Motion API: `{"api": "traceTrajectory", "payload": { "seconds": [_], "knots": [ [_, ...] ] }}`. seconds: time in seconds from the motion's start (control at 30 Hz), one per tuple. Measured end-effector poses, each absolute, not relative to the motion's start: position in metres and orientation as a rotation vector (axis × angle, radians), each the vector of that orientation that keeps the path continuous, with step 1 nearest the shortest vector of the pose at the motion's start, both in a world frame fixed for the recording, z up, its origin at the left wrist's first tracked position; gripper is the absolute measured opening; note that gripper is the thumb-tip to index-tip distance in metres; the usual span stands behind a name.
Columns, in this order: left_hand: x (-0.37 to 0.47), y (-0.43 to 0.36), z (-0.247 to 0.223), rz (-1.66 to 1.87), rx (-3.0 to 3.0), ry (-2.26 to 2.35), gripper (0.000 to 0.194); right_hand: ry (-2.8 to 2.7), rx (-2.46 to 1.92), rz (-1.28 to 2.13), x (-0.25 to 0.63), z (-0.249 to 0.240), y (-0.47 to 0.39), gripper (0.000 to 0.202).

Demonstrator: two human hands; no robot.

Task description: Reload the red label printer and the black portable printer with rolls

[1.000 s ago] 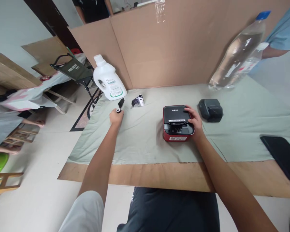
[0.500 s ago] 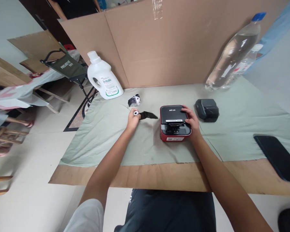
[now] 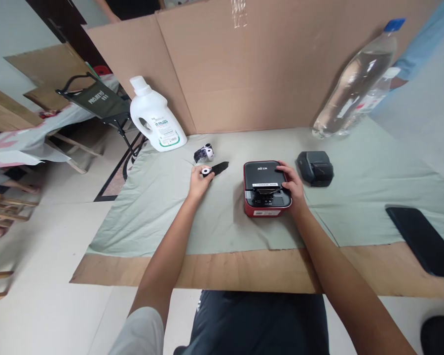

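The left hand (image 3: 199,179) is stretched forward over the green cloth (image 3: 163,207), forearm nearly straight, fingers curled shut around a small white roll (image 3: 206,170) whose round end shows above the knuckles. A black strip (image 3: 219,168) runs from the roll away to the right of that grip and lies flat on the cloth. Just beyond the grip, farther from the body, sits a second small roll (image 3: 203,154), dark and white, apart from the hand. Farther off to the left of the grip a white jug (image 3: 155,118) stands upright at the cloth's far corner.

The right hand (image 3: 291,186) rests palm down on the right side of a red printer (image 3: 266,190), wrist bent slightly inward, thumb on the black lid and fingers wrapped down the right edge, holding the body. The printer stands flat on the cloth, between the two hands and well to the right of the left grip. Just right of the right hand a black box (image 3: 315,168) sits apart from it. Beyond that, a clear bottle (image 3: 355,81) leans against the cardboard wall (image 3: 244,69). A dark phone (image 3: 422,239) lies near the right edge, well apart from both hands.
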State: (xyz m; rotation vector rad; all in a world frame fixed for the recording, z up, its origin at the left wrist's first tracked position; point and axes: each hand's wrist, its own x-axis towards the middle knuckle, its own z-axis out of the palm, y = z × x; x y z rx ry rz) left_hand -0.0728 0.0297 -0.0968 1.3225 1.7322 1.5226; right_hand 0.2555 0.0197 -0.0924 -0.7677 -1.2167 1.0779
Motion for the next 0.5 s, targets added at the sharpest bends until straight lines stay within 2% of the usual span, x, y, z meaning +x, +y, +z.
{"api": "traceTrajectory", "payload": {
  "seconds": [0.2,0.37,0.5],
  "knots": [
    [-0.084,0.032,-0.096,1.450,1.518,1.793,0.054,-1.220,-0.777,1.085,0.256,-0.093,0.020,0.047],
    [-0.085,0.029,-0.102,1.310,1.494,1.839,0.049,-1.228,-0.784,1.081,0.256,-0.092,0.019,0.047],
    [-0.099,0.025,-0.090,1.294,1.627,1.848,0.069,-1.219,-0.778,1.084,0.256,-0.089,0.018,0.046]
  ]
}}
